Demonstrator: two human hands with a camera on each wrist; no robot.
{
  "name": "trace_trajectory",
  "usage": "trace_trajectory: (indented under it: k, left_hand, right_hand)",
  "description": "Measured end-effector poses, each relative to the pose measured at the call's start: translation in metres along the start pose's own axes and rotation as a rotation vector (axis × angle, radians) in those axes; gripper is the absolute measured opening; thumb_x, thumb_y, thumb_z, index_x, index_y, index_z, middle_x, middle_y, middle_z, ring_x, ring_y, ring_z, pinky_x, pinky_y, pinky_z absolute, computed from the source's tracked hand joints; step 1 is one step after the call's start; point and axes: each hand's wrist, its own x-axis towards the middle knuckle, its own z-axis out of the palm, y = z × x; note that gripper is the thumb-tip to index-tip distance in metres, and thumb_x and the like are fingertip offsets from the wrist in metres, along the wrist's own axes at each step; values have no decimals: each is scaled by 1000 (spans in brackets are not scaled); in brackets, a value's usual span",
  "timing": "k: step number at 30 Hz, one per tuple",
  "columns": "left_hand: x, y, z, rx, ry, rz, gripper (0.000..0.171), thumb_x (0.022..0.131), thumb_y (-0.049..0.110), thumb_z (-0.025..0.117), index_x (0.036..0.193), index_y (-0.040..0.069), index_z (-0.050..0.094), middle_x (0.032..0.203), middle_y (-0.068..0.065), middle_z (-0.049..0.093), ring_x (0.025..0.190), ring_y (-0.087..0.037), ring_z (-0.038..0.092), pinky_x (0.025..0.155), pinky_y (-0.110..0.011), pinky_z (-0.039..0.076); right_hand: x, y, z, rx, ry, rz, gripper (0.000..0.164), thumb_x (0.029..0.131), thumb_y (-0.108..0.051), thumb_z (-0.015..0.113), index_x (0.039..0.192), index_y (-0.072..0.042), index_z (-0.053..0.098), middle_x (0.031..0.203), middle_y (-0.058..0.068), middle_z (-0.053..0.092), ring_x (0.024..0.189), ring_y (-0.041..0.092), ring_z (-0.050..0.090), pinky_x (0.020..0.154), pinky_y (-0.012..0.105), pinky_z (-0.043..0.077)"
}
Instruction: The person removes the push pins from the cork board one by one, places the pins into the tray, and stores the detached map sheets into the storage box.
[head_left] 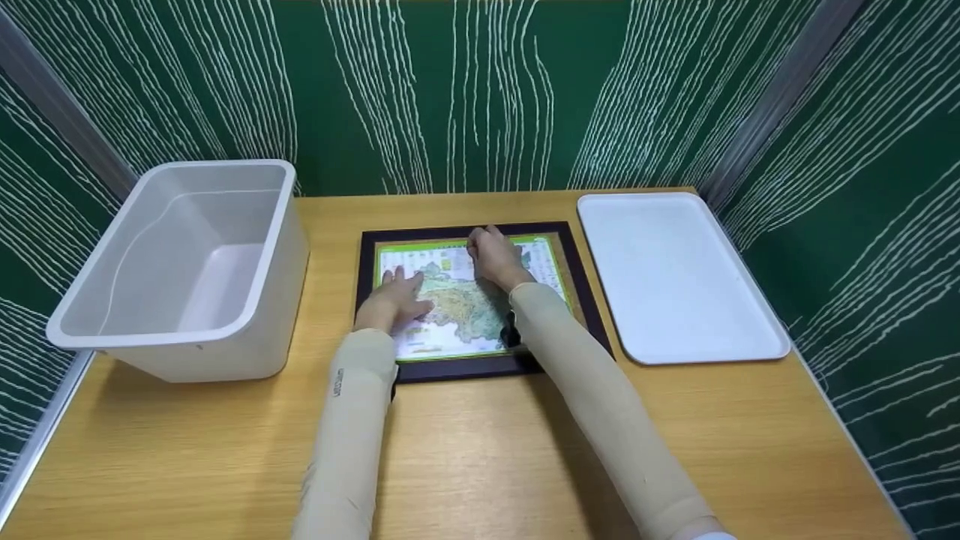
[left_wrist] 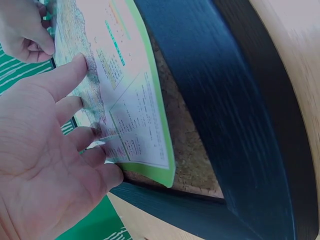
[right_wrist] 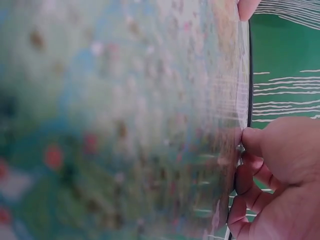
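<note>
One map (head_left: 457, 304), long axis sideways, is ringed by one dark frame (head_left: 450, 370)
Head: the map is touched from above, at left by the left hand (head_left: 391, 301), fingers spread, nothing gripped; at its far part by the right hand (head_left: 495, 256), fingers curled; one tub (head_left: 225, 360), one tray (head_left: 682, 277) are seen. Left wrist: cork (left_wrist: 185, 150) is bared beside the map. Right wrist: whether anything is pinched cannot be told

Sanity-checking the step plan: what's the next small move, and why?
Probably nudge the map slightly right: in the head view, the cork strip looks wider along its right side than its left, and the left hand touches the map.
</note>
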Motion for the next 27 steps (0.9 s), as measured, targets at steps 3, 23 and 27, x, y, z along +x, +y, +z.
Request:
trace_trajectory:
  k: [3, 23, 27]
  left_hand:
    - [-1, 0, -1, 0, 6, -3, 72, 104, 36, 50, 164, 13, 17, 167, -25, -4, 153, -42, -6, 120, -62, 10]
    - [0, -3, 2, -14, 12, -15, 72, 103, 37, 50, 164, 15, 17, 168, -23, -4, 153, -40, -7, 120, -62, 10]
    - [0, -2, 2, -37, 10, -27, 73, 103, 37, 51, 164, 17, 18, 168, -20, -5, 154, -38, -8, 120, -62, 9]
  right_hand:
    - [0, 1, -1, 70, 18, -7, 12, 104, -11, 54, 107, -10, 66, 108, 7, 62, 91, 23, 56, 86, 45, 50]
    - [-8, 23, -14, 634, 1, 162, 15, 101, -20, 62, 106, -9, 71, 101, 7, 68, 84, 20, 60, 66, 31, 50]
    - [-9, 29, -18, 687, -34, 195, 16, 102, -20, 62, 110, -10, 71, 104, 7, 67, 85, 20, 59, 64, 30, 49]
